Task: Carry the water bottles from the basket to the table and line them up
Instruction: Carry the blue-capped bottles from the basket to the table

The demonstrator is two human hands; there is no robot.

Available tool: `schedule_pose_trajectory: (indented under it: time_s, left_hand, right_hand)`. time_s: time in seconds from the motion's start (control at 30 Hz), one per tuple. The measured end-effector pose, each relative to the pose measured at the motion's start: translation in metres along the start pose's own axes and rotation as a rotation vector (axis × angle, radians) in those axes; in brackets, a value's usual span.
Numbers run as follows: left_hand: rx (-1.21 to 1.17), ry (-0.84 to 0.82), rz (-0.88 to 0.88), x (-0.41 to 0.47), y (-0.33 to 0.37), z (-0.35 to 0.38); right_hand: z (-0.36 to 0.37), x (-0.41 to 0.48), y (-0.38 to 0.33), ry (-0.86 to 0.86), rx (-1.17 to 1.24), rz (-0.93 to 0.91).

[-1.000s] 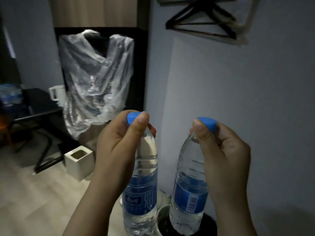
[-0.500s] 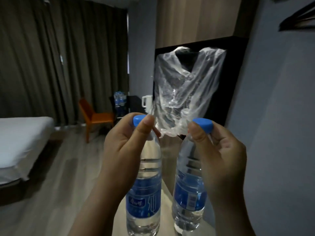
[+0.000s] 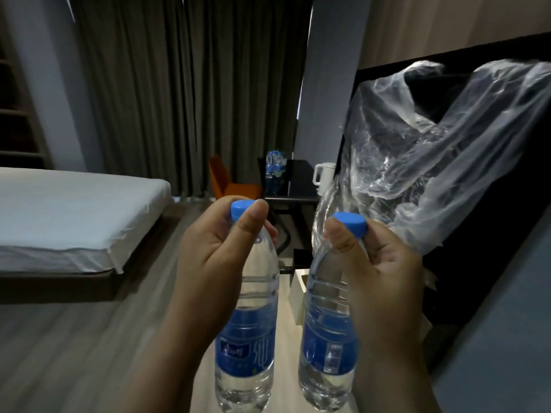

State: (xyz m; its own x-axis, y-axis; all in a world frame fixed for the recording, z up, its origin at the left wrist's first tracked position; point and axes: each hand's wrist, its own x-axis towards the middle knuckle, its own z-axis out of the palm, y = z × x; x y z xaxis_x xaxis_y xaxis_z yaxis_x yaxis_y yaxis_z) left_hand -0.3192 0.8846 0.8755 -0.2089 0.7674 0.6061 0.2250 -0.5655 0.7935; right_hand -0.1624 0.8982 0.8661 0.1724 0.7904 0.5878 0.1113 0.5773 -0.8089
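Note:
I carry two clear water bottles with blue caps and blue labels, hanging upright in front of me. My left hand [image 3: 217, 257] pinches the neck of the left bottle [image 3: 250, 347] just under its cap. My right hand [image 3: 378, 278] pinches the neck of the right bottle [image 3: 325, 344] the same way. Far ahead stands a dark table [image 3: 298, 186] with several more water bottles [image 3: 275, 163] on it. The basket is out of view.
A bed with white sheets [image 3: 74, 216] lies at the left. An orange chair [image 3: 229, 183] stands by the table, and a white kettle [image 3: 323, 177] sits on it. A clear plastic cover [image 3: 432, 162] hangs at the right over a dark cabinet. A white bin [image 3: 299, 296] sits on the wooden floor.
The view has swung left from the wall to the room, bringing the bed, curtains and far table into sight. Both hands still hold their bottles the same way.

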Motion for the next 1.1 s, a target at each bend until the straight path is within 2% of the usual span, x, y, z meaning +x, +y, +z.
schedule_pose_trajectory:
  time_s: [0.2, 0.43, 0.6, 0.8, 1.1]
  left_hand:
    - [-0.013, 0.009, -0.005, 0.078, -0.062, -0.014]
    - [-0.004, -0.013, 0.009, 0.182, -0.127, -0.034]
    - [0.021, -0.017, -0.033, 0.234, -0.18, -0.035]
    - [0.055, -0.003, -0.04, 0.301, -0.246, -0.023]
    - [0.119, 0.023, -0.034, 0.437, -0.341, 0.02]
  right_hand:
    - [0.061, 0.066, 0.047, -0.023, -0.008, -0.004]
    - [0.136, 0.145, 0.095, 0.058, -0.036, -0.045]
    - [0.173, 0.194, 0.136, 0.053, -0.048, -0.006]
    - [0.209, 0.258, 0.197, 0.019, -0.017, 0.02]
    - [0.257, 0.403, 0.288, 0.008, 0.055, 0.03]
